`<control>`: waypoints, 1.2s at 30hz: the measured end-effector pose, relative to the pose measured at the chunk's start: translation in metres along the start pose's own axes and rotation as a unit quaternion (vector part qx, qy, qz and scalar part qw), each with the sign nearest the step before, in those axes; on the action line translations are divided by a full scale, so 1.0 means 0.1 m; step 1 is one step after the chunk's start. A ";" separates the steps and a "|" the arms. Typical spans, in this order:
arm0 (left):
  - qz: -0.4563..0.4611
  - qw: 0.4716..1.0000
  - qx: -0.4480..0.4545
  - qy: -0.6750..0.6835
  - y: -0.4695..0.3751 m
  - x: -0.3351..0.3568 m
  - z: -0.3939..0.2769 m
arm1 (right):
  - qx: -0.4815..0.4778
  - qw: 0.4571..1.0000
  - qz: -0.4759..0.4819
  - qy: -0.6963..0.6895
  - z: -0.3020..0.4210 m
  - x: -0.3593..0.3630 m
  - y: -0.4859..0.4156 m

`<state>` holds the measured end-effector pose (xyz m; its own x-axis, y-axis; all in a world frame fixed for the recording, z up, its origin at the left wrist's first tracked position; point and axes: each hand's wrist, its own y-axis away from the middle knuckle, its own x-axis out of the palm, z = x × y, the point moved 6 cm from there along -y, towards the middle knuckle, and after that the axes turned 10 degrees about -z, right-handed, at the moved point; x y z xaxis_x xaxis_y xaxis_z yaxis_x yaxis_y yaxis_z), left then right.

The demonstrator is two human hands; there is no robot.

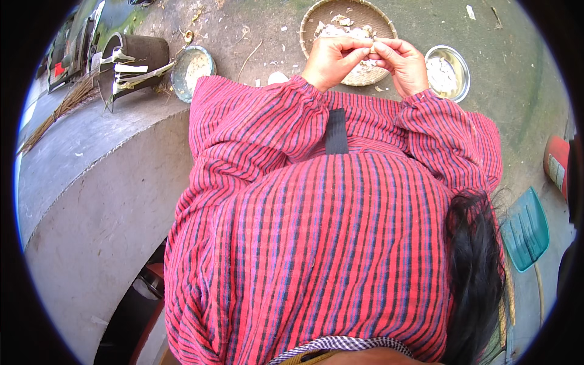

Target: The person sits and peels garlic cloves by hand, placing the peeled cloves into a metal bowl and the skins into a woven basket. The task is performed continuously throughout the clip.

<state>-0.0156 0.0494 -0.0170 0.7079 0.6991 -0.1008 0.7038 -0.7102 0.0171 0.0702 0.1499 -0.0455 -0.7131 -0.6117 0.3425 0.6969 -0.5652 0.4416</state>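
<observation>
My left hand (335, 61) and my right hand (405, 66) meet fingertip to fingertip above a round woven bamboo tray (367, 11). Pinched between them is a small pale piece (372, 49), apparently a garlic clove, partly hidden by the fingers. Whitish garlic pieces and papery skins (340, 31) lie in the tray, some covered by my left hand. Just right of my right hand, a shiny metal bowl (466, 75) contains several pale cloves (441, 77). Red striped sleeves reach to both wrists.
A greenish basin (176, 80) with pale contents stands left, beside a dark bucket (153, 48) bearing pale strips. A twig broom (57, 112) lies on the concrete ledge (109, 169). At right are a teal dustpan (524, 235) and a red container (557, 159). Scraps dot the floor (255, 27).
</observation>
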 end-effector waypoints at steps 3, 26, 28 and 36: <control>0.002 1.000 -0.018 0.009 0.02 0.00 -0.05 | -0.002 1.000 0.003 -0.003 0.01 0.02 0.02; -0.141 0.990 -0.025 -0.016 0.05 -0.08 -0.07 | -0.020 0.999 0.003 -0.045 0.03 0.11 0.07; -0.146 0.988 -0.046 -0.015 0.05 -0.10 -0.03 | -0.090 0.996 0.001 0.001 0.11 0.14 0.11; -0.131 0.985 -0.094 0.060 0.06 -0.07 0.04 | -0.133 0.988 0.037 0.069 0.12 0.19 0.13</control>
<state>-0.0163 0.0397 -0.0198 0.4947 0.8690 -0.0077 0.8538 -0.4844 0.1908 0.0649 0.1376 -0.0230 -0.6546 -0.7165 0.2413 0.7557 -0.6297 0.1802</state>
